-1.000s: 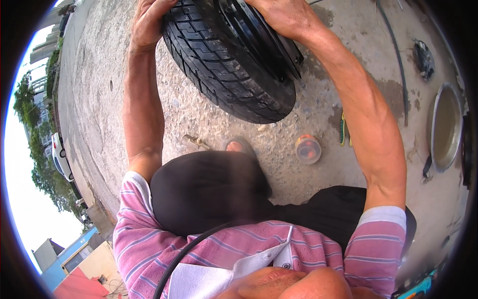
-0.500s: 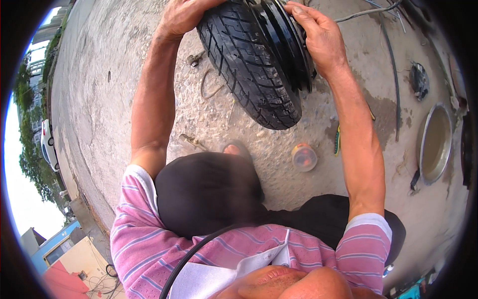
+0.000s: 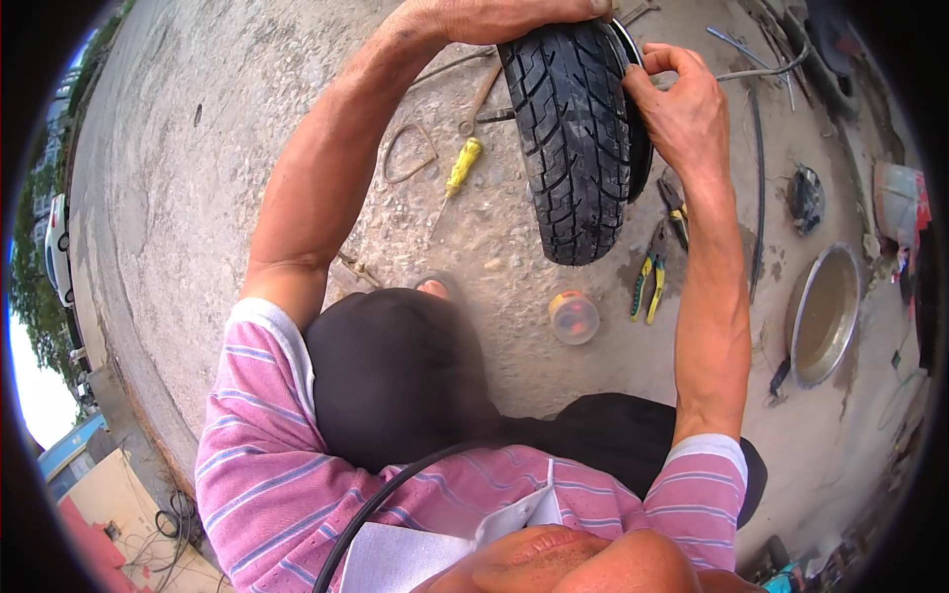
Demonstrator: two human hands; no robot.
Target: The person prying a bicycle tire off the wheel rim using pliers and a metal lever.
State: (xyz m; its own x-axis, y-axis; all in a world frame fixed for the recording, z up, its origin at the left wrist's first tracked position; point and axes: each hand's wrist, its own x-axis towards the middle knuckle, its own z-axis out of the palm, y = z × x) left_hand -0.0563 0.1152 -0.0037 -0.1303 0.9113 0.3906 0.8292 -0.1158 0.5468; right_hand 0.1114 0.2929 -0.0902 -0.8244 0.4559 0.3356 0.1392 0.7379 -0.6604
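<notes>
In front of me a black tyre with deep tread stands on edge on the ground, a dark wheel rim showing along its right side. My left hand reaches over the top of the tyre and grips it, partly cut off by the upper picture edge. At the tyre's upper right my right hand is closed, thumb and curled fingers at the edge of the rim. What lies between those fingertips is too small to make out.
Left of the tyre lie a yellow-handled screwdriver and a wire loop. Yellow-green pliers and a small clear tub are nearer me. A metal basin holding murky water and a hose are at the right.
The tyre has turned, so its tread faces me and less rim shows. My left hand has slid over its top; my right hand has shifted along the rim. Screwdriver and pliers have come into sight.
</notes>
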